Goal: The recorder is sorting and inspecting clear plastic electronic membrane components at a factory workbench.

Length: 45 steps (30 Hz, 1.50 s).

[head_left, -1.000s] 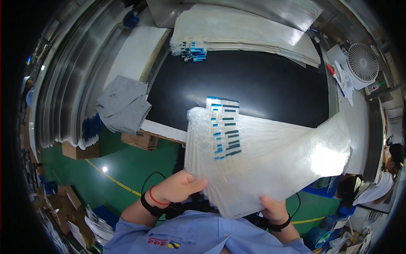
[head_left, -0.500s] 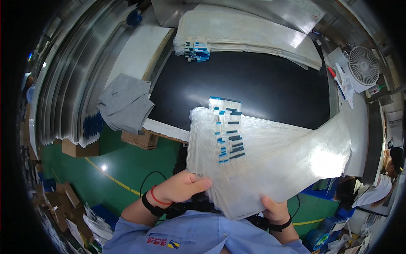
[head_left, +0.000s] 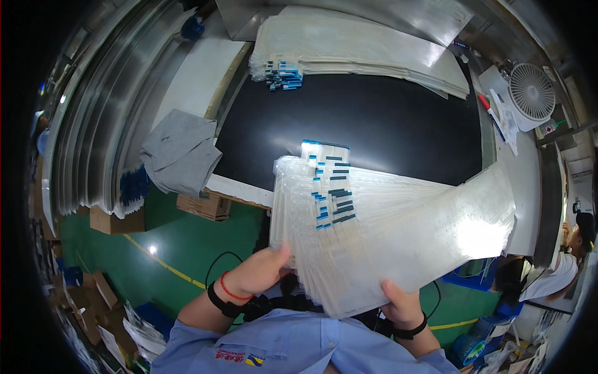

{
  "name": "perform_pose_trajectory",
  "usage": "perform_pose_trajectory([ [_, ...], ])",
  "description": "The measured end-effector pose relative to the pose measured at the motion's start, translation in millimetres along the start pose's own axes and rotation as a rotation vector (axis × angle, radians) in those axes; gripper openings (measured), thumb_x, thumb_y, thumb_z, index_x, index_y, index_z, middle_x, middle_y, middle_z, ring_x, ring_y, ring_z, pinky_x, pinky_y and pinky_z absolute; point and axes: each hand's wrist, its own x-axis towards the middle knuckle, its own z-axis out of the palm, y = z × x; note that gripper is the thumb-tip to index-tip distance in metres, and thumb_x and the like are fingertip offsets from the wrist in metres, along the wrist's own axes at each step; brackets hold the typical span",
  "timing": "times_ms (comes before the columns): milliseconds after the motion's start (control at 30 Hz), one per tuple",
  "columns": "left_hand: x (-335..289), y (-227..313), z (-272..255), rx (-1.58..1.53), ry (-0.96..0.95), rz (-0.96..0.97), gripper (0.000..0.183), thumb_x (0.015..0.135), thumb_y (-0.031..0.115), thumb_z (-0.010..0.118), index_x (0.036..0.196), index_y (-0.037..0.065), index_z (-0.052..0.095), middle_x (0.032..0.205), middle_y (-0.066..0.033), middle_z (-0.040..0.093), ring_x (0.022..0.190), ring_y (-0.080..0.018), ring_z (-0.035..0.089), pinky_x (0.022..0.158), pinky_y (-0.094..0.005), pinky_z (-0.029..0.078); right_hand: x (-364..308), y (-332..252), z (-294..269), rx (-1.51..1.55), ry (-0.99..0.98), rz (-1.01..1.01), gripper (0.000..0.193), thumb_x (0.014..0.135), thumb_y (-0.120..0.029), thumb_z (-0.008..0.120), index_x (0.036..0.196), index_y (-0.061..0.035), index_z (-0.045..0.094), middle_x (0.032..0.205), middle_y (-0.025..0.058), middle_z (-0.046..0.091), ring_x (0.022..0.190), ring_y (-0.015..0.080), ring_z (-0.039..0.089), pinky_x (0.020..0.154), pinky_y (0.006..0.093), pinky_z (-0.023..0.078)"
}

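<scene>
A fanned stack of thin, whitish, translucent sheets (head_left: 411, 243) rests partly on the black work mat (head_left: 374, 118) and overhangs its near edge. Flat ribbon cables (head_left: 333, 187) with blue and black ends stick up from its left part. My left hand (head_left: 258, 271) holds the stack's near left edge, thumb against the side and the other fingers mostly hidden under it. At the near right edge, my right hand (head_left: 402, 306) pinches the sheets with its thumb on top and fingers below. Bright glare covers the stack's right end.
A second pile of similar sheets (head_left: 367, 47) lies along the mat's far side. A grey cloth (head_left: 180, 149) hangs at the left by a rack of long sheets (head_left: 93, 118). On the right are a white fan (head_left: 531, 92) and a red pen (head_left: 484, 101). Another person (head_left: 560, 274) sits far right.
My left thumb has slid off the top of the stack to its left edge, and the fan of sheets has spread a little. My right hand keeps nearly the same grip.
</scene>
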Motion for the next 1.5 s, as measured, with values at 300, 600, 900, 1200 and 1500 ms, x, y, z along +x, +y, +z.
perform_pose_trajectory([
  [300, 2.9, 5.8, 7.3, -0.271, -0.115, 0.12, 0.057, 0.104, 0.042, 0.027, 0.135, -0.003, 0.045, 0.125, -0.0122, 0.058, 0.114, -0.0202, 0.054, 0.099, -0.0323, 0.041, -0.8, -3.3, -8.6, -0.101, 0.029, 0.007, 0.069, 0.078, -0.017, 0.074, 0.135, -0.0005, 0.038, 0.127, 0.0146, 0.051, 0.116, 0.0289, 0.052, 0.098, 0.0424, 0.042],
  [600, -0.4, -2.4, -15.9, 0.232, -0.107, 0.056, 0.056, 0.104, 0.038, 0.023, 0.146, 0.001, 0.024, 0.145, -0.015, 0.039, 0.131, -0.0285, 0.042, 0.11, -0.0435, 0.031, -4.5, -10.5, -4.9, -0.154, 0.003, 0.039, 0.072, 0.076, -0.02, 0.076, 0.134, -0.0002, 0.04, 0.126, 0.0141, 0.052, 0.115, 0.0278, 0.052, 0.098, 0.0415, 0.041],
  [900, 0.7, -1.0, -15.5, 0.083, -0.174, 0.159, 0.054, 0.104, 0.034, 0.028, 0.139, -0.006, 0.035, 0.14, -0.018, 0.044, 0.129, -0.0281, 0.044, 0.109, -0.0414, 0.034, -1.3, -5.7, -3.1, -0.206, -0.071, 0.059, 0.067, 0.078, -0.02, 0.073, 0.133, -0.001, 0.042, 0.125, 0.0134, 0.052, 0.115, 0.0263, 0.051, 0.097, 0.0398, 0.041],
  [1200, -8.8, 8.3, -15.6, 0.536, -0.162, 0.101, 0.038, 0.102, 0.025, 0.043, 0.122, -0.004, 0.056, 0.116, -0.009, 0.063, 0.106, -0.0143, 0.055, 0.093, -0.0286, 0.043, -5.5, -14.1, -10.7, -0.228, -0.066, 0.061, 0.068, 0.076, -0.024, 0.075, 0.132, 0.0007, 0.043, 0.124, 0.0129, 0.053, 0.112, 0.0264, 0.053, 0.095, 0.0396, 0.043],
  [1500, -2.1, 1.4, -9.1, 0.511, -0.145, 0.154, 0.034, 0.1, 0.016, 0.044, 0.125, -0.006, 0.053, 0.122, -0.0068, 0.059, 0.109, -0.0124, 0.053, 0.095, -0.0286, 0.041, -12.3, -21.9, -13.0, -0.248, 0.059, 0.004, 0.073, 0.075, -0.024, 0.076, 0.133, 0.0021, 0.042, 0.125, 0.0147, 0.053, 0.114, 0.0282, 0.053, 0.095, 0.0403, 0.043],
])
